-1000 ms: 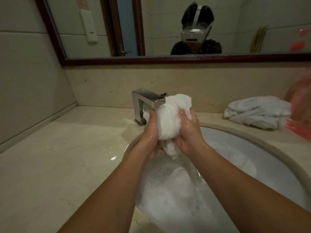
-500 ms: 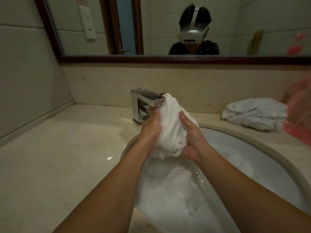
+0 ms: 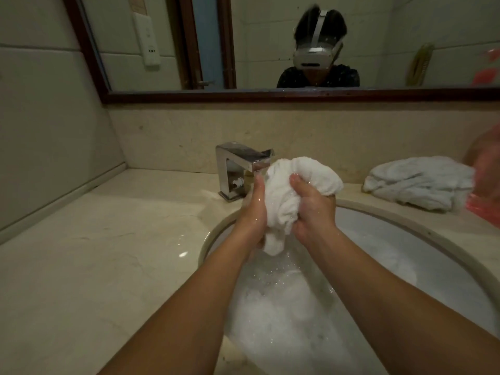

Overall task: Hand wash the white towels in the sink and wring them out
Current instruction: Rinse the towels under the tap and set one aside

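Since the earlier frame the towel (image 3: 293, 196) is twisted more and bulges out over the right hand (image 3: 313, 209). The left hand (image 3: 253, 215) and the right hand are both closed tightly on it, above the sink (image 3: 422, 228), just beside the tap (image 3: 238, 163). It is soft, soaked, probably heavy and slippery from soap; holding the two ends seems best. The sink holds foamy water. Another towel (image 3: 416, 182) lies on the counter (image 3: 108, 253).

Chrome faucet (image 3: 238, 169) on beige marble worktop (image 3: 108, 253), against backsplash. Dark-framed mirror (image 3: 270, 44) above, reflecting white wall socket (image 3: 147, 40) and door frame. Blurred red object (image 3: 484, 201) at right edge.
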### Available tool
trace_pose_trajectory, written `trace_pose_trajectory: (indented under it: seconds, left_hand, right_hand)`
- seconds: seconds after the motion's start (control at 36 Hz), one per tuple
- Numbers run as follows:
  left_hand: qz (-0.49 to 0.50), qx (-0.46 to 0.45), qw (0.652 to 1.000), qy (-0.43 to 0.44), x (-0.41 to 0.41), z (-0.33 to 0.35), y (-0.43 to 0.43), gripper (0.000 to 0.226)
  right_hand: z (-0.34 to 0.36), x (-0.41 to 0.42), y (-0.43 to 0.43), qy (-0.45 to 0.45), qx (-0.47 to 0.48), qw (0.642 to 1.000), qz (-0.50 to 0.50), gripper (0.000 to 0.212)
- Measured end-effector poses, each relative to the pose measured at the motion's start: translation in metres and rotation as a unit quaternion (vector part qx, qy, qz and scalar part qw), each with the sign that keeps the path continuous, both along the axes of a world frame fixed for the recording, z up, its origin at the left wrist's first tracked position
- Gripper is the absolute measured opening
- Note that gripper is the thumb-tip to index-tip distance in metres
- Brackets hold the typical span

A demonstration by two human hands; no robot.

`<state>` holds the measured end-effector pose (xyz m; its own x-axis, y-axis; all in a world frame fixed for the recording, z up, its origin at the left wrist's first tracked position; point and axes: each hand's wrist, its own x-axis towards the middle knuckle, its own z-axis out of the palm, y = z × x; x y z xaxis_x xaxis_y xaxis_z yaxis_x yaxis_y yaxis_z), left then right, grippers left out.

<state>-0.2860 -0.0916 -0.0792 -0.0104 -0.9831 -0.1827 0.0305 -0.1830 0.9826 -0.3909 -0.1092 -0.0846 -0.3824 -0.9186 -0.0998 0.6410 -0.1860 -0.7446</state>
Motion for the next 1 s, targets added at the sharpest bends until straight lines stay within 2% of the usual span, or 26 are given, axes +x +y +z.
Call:
trace_pose_trajectory:
  seconds: [0.06,0.11,0.17,0.25,0.42,0.64,0.83,0.92,1.0]
  left_hand:
    - [0.056,0.018,0.998,0.021,-0.003,0.001,0.000,0.102]
    - [0.107,0.016,0.993,0.046,-0.003,0.003,-0.004,0.089]
    - [0.127,0.010,0.990,0.059,-0.002,0.004,-0.008,0.076]
    - [0.141,0.007,0.983,0.118,0.003,0.000,-0.018,0.076]
    - [0.030,0.046,0.971,0.231,0.002,0.006,-0.002,0.098]
    - [-0.066,0.125,0.975,0.170,0.001,0.013,0.010,0.120]
    - [0.008,0.082,0.948,0.308,0.004,0.015,0.001,0.096]
    - [0.041,0.050,0.953,0.297,0.003,0.017,0.000,0.085]
    - [0.096,0.038,0.964,0.244,0.000,0.012,-0.004,0.088]
  right_hand:
    - [-0.001,0.003,0.001,0.004,-0.001,1.000,0.011,0.033]
    - [0.001,0.005,0.003,0.003,0.006,1.000,0.022,0.031]
    - [0.001,0.006,0.004,0.001,0.002,0.999,0.032,0.029]
    - [0.002,0.005,0.004,0.003,0.000,1.000,0.020,0.028]
    - [0.006,0.000,-0.005,-0.041,0.014,0.999,-0.016,0.033]
    - [0.008,0.000,-0.002,-0.036,0.011,0.999,-0.027,0.030]
    - [0.016,-0.010,0.003,0.032,-0.049,0.998,-0.025,0.035]
    - [0.008,-0.009,0.004,0.059,-0.055,0.997,-0.018,0.038]
    - [-0.002,0.000,0.005,0.075,-0.052,0.996,-0.002,0.043]
